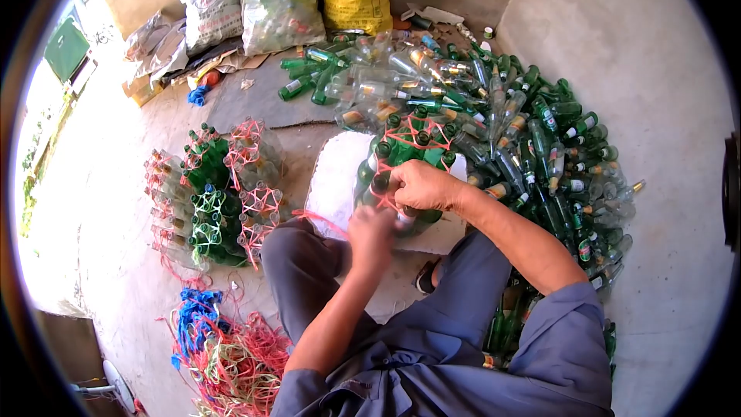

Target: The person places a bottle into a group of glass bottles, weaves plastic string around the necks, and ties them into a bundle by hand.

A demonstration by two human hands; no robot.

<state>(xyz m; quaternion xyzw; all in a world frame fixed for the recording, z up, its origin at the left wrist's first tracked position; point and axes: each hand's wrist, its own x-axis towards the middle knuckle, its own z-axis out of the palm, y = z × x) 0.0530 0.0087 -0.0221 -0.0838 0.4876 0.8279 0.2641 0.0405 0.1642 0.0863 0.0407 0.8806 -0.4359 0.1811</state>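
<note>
A cluster of green glass bottles [405, 152] stands upright on a white block [328, 177] between my knees. Red plastic string [432, 137] is laced around the bottle necks. My right hand [424, 185] is closed at the near necks, its fingers pinched on the string, with the fingertips partly hidden. Just left of it and lower, my left hand [370, 235] is smeared by motion but looks closed, at the near side of the cluster. A loose tail of the same string runs from it leftward over the block's edge.
Tied bottle bundles [216, 193] stand on the floor at left. Below them lies a tangled heap of string [239, 355]. A big pile of loose bottles [532, 139] curves around the right side. Full sacks [282, 4] lean against the back wall.
</note>
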